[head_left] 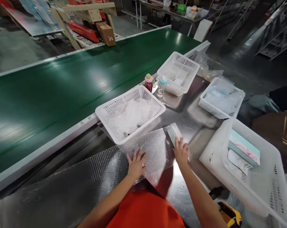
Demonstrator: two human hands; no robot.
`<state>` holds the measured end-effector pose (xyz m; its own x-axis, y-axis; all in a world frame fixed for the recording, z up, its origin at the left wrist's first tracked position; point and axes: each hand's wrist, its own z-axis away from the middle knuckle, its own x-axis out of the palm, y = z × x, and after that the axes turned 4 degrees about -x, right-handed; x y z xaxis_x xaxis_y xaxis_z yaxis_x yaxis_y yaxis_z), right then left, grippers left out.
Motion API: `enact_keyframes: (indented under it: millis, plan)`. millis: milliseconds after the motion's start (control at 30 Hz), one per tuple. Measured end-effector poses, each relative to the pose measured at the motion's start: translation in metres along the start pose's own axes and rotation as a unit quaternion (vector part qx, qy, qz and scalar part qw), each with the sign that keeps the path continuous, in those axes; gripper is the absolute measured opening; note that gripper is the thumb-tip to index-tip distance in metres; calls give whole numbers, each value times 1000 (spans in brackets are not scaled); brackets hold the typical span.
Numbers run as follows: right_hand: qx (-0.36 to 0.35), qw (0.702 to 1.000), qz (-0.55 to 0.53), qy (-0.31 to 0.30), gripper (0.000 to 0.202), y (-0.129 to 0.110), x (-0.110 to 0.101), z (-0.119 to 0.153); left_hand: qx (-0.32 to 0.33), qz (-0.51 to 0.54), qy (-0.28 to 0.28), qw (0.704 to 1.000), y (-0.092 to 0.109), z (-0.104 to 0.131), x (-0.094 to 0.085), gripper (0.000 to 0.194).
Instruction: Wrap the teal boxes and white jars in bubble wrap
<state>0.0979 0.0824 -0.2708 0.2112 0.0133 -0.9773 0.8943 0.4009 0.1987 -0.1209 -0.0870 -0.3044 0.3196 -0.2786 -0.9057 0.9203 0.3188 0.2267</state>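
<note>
My left hand (pixel 136 166) lies on a sheet of clear bubble wrap (pixel 155 142), its fingers spread and nothing held. The wrap stretches across the metal table and off toward the lower left. At the wrap's right end, my right hand (pixel 182 153) rests its fingertips on the near end of a small, narrow, pale box (pixel 173 131). Those fingers are apart and do not close around the box. Just beyond my hands stands a white perforated basket (pixel 112 134) with crumpled clear plastic bags (pixel 134 112) inside.
A green conveyor belt (pixel 62 91) runs along the far side. Near its edge are a red drink bottle (pixel 148 84) and a clear blue-lidded bottle (pixel 161 88). More white baskets (pixel 189 84) stand to the right, with a large white bin (pixel 271 148) holding a mint-coloured box (pixel 246 147).
</note>
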Motion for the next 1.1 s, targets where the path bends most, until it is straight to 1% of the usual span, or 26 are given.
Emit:
enact_keyframes:
  millis: [67, 100, 167, 233, 300, 367, 433, 500, 567, 600, 633, 700, 733, 767, 833, 900, 1000, 1067, 1100]
  plan:
    - [-7, 1000, -10, 7, 66, -10, 2, 6, -2, -5, -8, 1000, -11, 1, 1, 72]
    - [-14, 1000, -17, 7, 64, -10, 1, 8, -2, -9, -13, 1000, -16, 2, 1, 73]
    - [-33, 999, -32, 3, 59, -4, -1, 8, -1, -21, -22, 1000, -24, 4, 1, 74]
    - [-52, 998, -42, -4, 56, 7, -3, 6, 8, -41, -31, 999, -30, 6, 0, 75]
    - [-33, 998, -49, -7, 53, 16, -5, 3, 11, -65, -39, 997, -33, 8, -2, 73]
    - [9, 998, -60, -27, 57, 18, -4, 1, 4, -90, -45, 995, -34, 10, -4, 70]
    - [39, 995, -72, -63, 63, 14, -4, 2, 3, -111, -49, 993, -33, 13, -6, 69]
    - [38, 991, -83, -95, 65, 9, -4, 5, 8, -129, -52, 990, -29, 15, -9, 69]
    - [30, 989, -94, -105, 65, 5, -5, 9, 11, -150, -45, 988, -22, 16, -11, 69]
    - [26, 989, -100, -107, 65, 4, -6, 11, 15, -162, -32, 986, -17, 16, -11, 68]
    - [22, 988, -106, -108, 65, 5, -6, 12, 28, -170, -14, 985, -12, 15, -12, 68]
    - [16, 988, -112, -108, 66, 9, -6, 13, 88, -173, 15, 981, 0, 13, -10, 68]
    - [16, 988, -112, -107, 67, 12, -5, 13, 127, -170, 11, 977, 5, 13, -8, 70]
    - [14, 988, -112, -105, 68, 15, -5, 13, 162, -166, -7, 973, 9, 14, -4, 74]
    - [8, 988, -112, -102, 69, 24, -3, 12, 210, -162, -58, 962, 12, 20, 4, 78]
    - [1, 989, -111, -99, 67, 31, -2, 11, 235, -160, -85, 955, 10, 28, 15, 80]
    - [-5, 990, -109, -91, 65, 36, -1, 11, 259, -149, -71, 952, 3, 38, 28, 80]
    - [-2, 991, -103, -81, 64, 33, 0, 14, 264, -140, -64, 952, 1, 38, 30, 73]
    - [-1, 992, -101, -77, 63, 29, 1, 16, 266, -135, -58, 953, 1, 35, 28, 69]
